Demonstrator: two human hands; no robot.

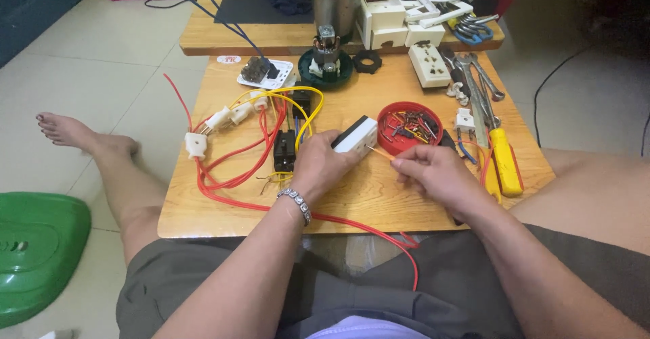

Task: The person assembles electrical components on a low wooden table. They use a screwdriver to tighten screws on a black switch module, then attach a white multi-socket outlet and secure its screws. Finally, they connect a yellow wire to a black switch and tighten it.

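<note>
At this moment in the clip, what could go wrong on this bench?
1. The right hand drives a thin orange tool toward the white socket block gripped by the left hand; a slip could jab those fingers.
2. Red wire loops beside the left hand and trails off the wooden board over the lap; a snag could drag parts off.
3. The red dish of small parts sits close to both hands and might get knocked.

round white sticker with red print (229, 59) at the table's far left edge
</note>
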